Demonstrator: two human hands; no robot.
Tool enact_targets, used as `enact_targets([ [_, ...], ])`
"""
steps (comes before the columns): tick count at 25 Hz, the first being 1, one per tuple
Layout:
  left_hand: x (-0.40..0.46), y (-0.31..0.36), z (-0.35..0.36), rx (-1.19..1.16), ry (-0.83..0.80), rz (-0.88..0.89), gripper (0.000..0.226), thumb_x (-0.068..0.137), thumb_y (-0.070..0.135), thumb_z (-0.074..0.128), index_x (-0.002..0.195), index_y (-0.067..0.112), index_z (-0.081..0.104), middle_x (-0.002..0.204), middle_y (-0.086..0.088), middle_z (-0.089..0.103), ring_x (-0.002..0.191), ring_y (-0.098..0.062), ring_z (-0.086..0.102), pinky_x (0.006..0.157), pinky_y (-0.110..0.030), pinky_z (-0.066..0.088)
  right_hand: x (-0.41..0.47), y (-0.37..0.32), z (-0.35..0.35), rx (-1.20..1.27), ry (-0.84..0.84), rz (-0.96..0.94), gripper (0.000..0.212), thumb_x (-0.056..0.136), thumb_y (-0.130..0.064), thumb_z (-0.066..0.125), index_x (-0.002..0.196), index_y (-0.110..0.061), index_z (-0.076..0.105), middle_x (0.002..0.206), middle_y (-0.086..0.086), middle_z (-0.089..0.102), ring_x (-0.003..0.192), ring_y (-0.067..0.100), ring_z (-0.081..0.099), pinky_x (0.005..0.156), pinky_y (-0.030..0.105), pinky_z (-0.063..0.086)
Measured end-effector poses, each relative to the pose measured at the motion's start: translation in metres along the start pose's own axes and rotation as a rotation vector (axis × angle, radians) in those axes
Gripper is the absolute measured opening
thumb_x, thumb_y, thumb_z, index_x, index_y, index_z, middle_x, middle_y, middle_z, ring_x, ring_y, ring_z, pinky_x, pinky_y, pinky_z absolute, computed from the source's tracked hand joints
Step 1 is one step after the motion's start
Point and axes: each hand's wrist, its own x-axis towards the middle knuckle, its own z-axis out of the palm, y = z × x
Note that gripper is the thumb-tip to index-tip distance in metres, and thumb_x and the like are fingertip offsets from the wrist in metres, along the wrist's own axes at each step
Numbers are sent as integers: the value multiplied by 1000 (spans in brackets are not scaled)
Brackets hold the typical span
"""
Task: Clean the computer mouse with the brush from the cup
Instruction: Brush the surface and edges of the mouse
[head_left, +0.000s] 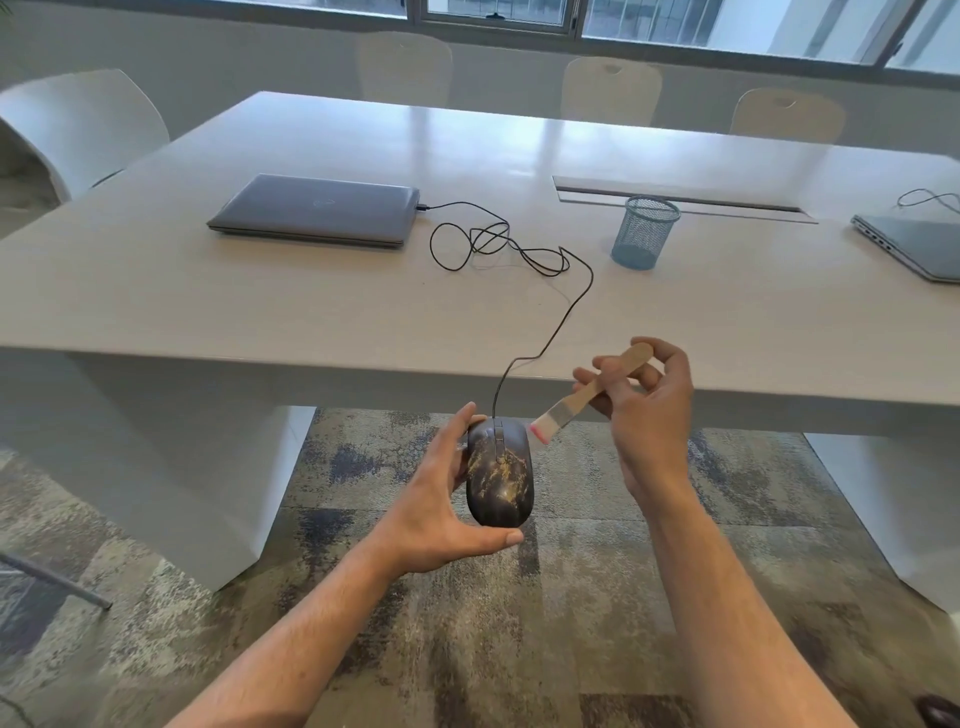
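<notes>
below the near edge of the table (311, 322), out over the carpet (363, 649), the computer mouse (500, 475) is held in mid-air by the left hand (441, 514), with the thumb curled under its rear end and the fingers wrapped along its left flank. the brush (587, 395) is pinched by its wooden handle in the closed fingers of the right hand (649, 415), and its pink-tipped bristles are set at the front right corner of the mouse; whether they actually touch the shell cannot be told. the cup (644, 231), a blue mesh one, is seen standing empty on the table, well apart from both hands.

the step in hand is judged to be the brushing itself. it would be done well if short, light strokes were drawn from the wheel outward, so that dust is carried off the shell and onto the floor, not into the button seams. the mouse should be turned in the left grip so that the covered flank is reached too.

open room is found on every side of the hands. the table edge lies just above the brush handle, and the cable (550, 332) is draped over that edge; a wide swing upward could be caught by either.
</notes>
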Motion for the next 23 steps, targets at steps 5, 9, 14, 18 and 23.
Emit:
enact_targets([
  [5,3,2,3,-12,-5,0,130,60,36,96,157,36,11,154,23,28,139,6,44,110,-16,39,-2,0,-2,98,-125,69,28,100,5,58,119,-14,51,102,19,72,81,31,79,69,33,63],
  [9,1,2,4,-6,-5,-7,132,60,36,97,159,33,10,157,15,30,141,0,45,115,-25,39,-2,-2,-11,39,-40,50,29,101,5,57,117,-17,50,107,20,69,81,26,80,72,34,64],
  [14,1,4,7,-8,-3,-9,130,61,34,97,159,34,11,157,16,29,141,1,44,115,-25,40,-10,-5,-5,93,-185,15,28,99,2,62,115,-19,53,101,17,74,84,34,79,71,36,64],
  [18,-1,5,9,11,-11,-12,132,61,35,96,160,32,9,158,11,30,142,1,42,118,-26,35,-9,-8,-7,-7,-86,-44,30,100,1,61,113,-24,52,105,19,72,83,28,80,75,39,65],
  [23,-2,6,9,18,5,-8,132,61,34,96,159,33,9,159,10,31,143,0,42,121,-34,34,-13,-9,-5,48,-200,-45,29,98,2,63,115,-21,53,97,14,76,83,33,79,72,38,64],
])
